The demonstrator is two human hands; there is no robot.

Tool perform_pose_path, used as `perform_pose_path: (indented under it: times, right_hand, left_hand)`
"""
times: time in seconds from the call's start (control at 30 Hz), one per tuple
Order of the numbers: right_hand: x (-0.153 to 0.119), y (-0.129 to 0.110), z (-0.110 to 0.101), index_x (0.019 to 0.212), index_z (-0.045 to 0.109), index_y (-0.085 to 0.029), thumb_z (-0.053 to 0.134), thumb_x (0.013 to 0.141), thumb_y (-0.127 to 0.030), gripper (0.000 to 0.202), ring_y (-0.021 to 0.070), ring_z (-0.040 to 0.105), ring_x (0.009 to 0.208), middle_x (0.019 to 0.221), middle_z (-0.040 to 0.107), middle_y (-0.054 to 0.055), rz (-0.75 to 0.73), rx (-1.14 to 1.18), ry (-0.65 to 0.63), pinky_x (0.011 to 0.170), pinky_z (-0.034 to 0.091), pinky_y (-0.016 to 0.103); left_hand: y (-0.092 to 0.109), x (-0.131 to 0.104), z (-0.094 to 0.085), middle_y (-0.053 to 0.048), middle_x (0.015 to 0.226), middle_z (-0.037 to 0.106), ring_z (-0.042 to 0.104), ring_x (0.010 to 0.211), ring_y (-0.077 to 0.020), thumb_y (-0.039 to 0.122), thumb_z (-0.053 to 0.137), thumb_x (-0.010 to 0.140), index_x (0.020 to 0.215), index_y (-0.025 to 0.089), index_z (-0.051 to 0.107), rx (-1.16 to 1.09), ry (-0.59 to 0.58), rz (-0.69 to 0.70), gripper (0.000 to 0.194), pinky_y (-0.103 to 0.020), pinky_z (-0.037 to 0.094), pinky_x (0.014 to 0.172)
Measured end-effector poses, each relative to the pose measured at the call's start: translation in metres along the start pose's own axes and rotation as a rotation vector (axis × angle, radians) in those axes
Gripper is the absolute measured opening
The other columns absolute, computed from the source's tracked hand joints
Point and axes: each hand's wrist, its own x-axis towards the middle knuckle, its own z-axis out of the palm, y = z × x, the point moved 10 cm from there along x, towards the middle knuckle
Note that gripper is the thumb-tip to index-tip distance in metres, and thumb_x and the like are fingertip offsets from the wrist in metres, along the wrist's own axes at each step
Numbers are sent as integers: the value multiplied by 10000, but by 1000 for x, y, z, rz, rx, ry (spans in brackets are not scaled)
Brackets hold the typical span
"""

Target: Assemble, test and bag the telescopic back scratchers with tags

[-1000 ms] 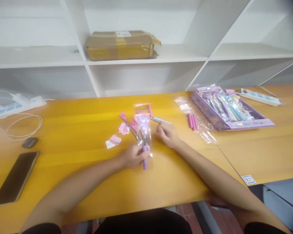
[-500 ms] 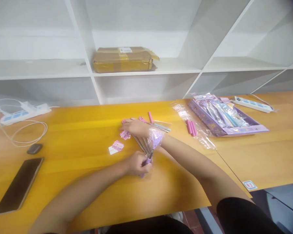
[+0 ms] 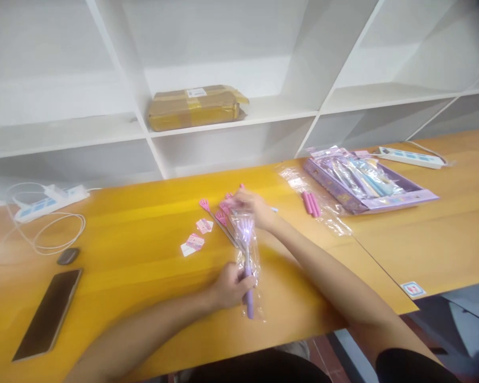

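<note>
My left hand (image 3: 233,287) is closed around the purple handle of a back scratcher (image 3: 246,230) sleeved in a clear plastic bag (image 3: 256,307). Its claw end points away from me. By the bag's far end, my right hand (image 3: 249,206) has its fingers drawn together; what they hold, if anything, I cannot make out. Under and beside that hand lie several pink-headed back scratchers (image 3: 204,204) with metal rods. Small pink and white cards (image 3: 193,243) rest on the table to their left, with another group of cards (image 3: 205,225) just behind.
Pink handle grips (image 3: 311,204) lie at right on clear bags (image 3: 339,226). Behind them stands a purple display box (image 3: 407,210) of bagged items. A phone (image 3: 48,314), a small dark case (image 3: 68,256) and a power strip (image 3: 51,202) are at left. A carton (image 3: 195,109) sits on the shelf.
My right hand has moved back from the cards, right to the bag's far end. The bagged back scratcher now stands straighter in my left hand. The view has tilted a little.
</note>
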Motion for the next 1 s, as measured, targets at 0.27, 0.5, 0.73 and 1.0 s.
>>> perform_pose_path:
  times: [0.27,0.5,0.73,1.0]
  right_hand:
    - [-105,-54,-63,1298,754,-285,615,1037,-190,311,224,674,944,1033,675,89,-232,-304,486,827,555,385]
    - [-104,-93,-31,1517,616,-396,692,999,-115,595,239,711,1214,1302,747,41,-499,-282,237,1022,617,417]
    - [-93,-83,-46,1508,612,-326,668,1020,-99,542,291,572,1466,1492,668,80,-394,-275,249,1197,539,588]
    - [-92,-83,-43,1605,513,-237,563,1064,-59,571,249,648,1387,1453,703,123,-354,-217,139,1134,613,480]
  left_hand:
    - [3,-23,-15,1,643,564,505,577,-123,449,599,945,742,181,557,217,-60,64,339,-244,403,569]
    - [18,-18,2,13,656,543,476,605,-124,309,558,966,754,190,561,392,-182,107,243,-246,395,604]
    - [18,-17,-1,9,679,583,505,602,-125,280,585,918,790,192,591,442,-159,100,156,-242,418,611]
    - [23,-15,-1,10,683,594,524,614,-130,277,589,915,813,196,587,477,-150,95,130,-250,423,623]
